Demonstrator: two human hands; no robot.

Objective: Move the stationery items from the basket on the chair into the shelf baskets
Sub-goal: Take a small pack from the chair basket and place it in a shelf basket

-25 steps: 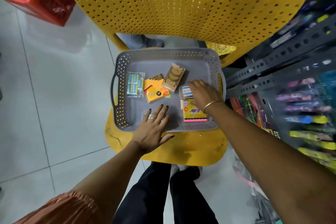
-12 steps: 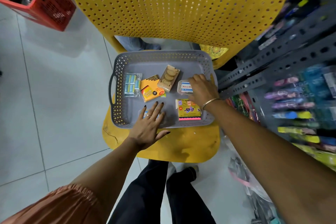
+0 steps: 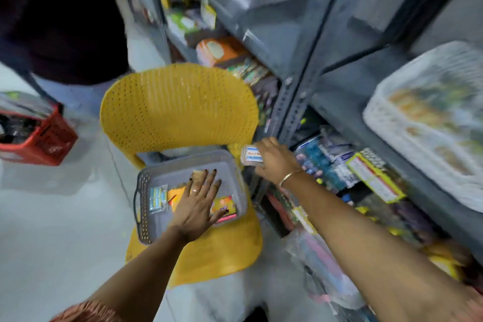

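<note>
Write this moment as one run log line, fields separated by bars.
right hand | holds small box beside shelf | left hand | flat, over grey basket

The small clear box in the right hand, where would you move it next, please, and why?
Probably on toward the shelf baskets: the right hand already holds the small clear box lifted clear of the grey basket, beside the shelf upright. The left hand rests spread over the remaining items.

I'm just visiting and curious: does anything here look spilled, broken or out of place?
Nothing looks spilled or broken. The grey basket sits flat on the yellow chair, the left hand spread over its items, and the right hand holds a small clear box beside the shelf. Motion blur hides finer detail.
</note>
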